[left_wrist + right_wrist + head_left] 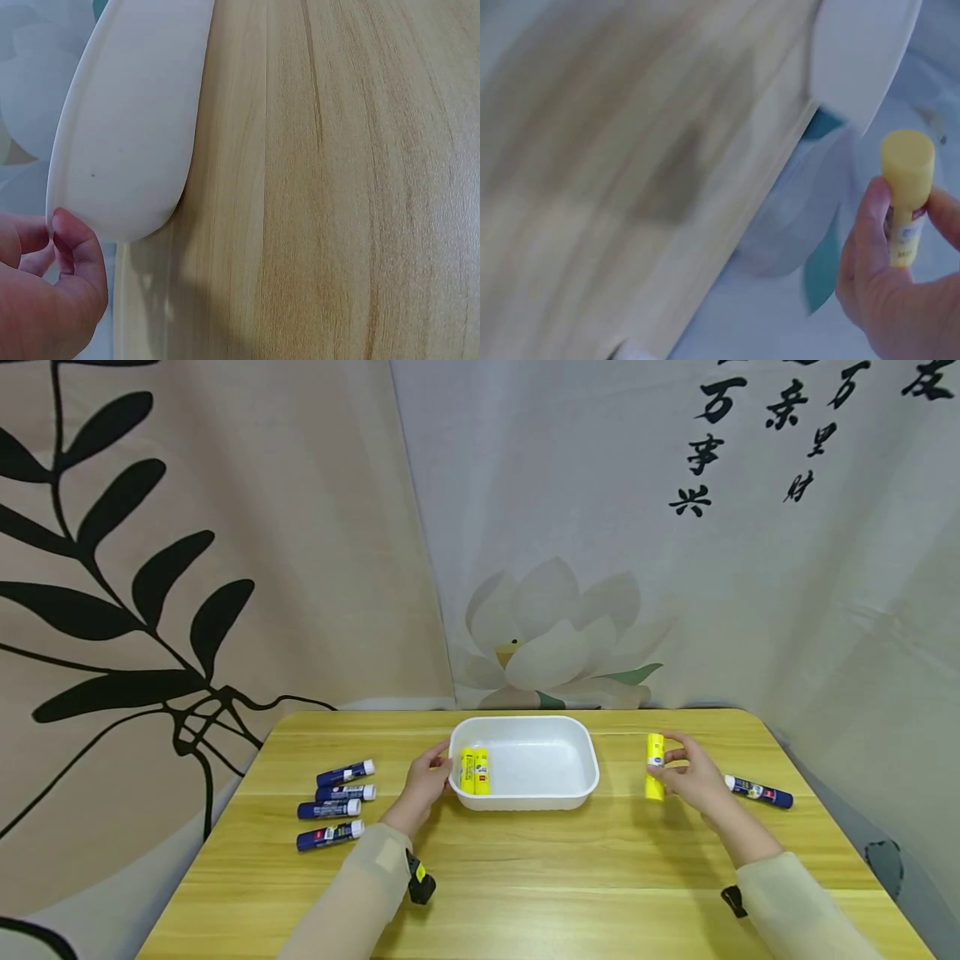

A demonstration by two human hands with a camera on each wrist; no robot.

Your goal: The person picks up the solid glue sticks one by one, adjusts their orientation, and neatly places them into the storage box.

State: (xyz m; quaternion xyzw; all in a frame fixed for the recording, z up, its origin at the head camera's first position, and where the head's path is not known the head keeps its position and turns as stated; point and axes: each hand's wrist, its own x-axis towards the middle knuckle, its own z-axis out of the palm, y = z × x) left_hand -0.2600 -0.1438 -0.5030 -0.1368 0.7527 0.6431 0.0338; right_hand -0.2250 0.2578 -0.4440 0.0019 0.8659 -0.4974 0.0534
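Left hand (429, 781) pinches the white plastic tray (525, 804) by its rim at 9 o'clock; right hand (693, 774) has its fingers round a yellow glue stick (655, 764), raised over the worktop (562, 877), well off the tray's 3 o'clock side. Two yellow sticks (482, 772) stand or lie at the tray's 9 o'clock end, can't tell which. Risks: light fingertip grip could let the held stick slip; a hard left pull could skid the tray.

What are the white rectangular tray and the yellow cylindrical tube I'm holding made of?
White rounded rectangular tray: probably satin plastic, given its smooth, softly shaded wall. Yellow cylindrical tube: likely plastic, fairly matte; its smooth end lacks sharp highlights.
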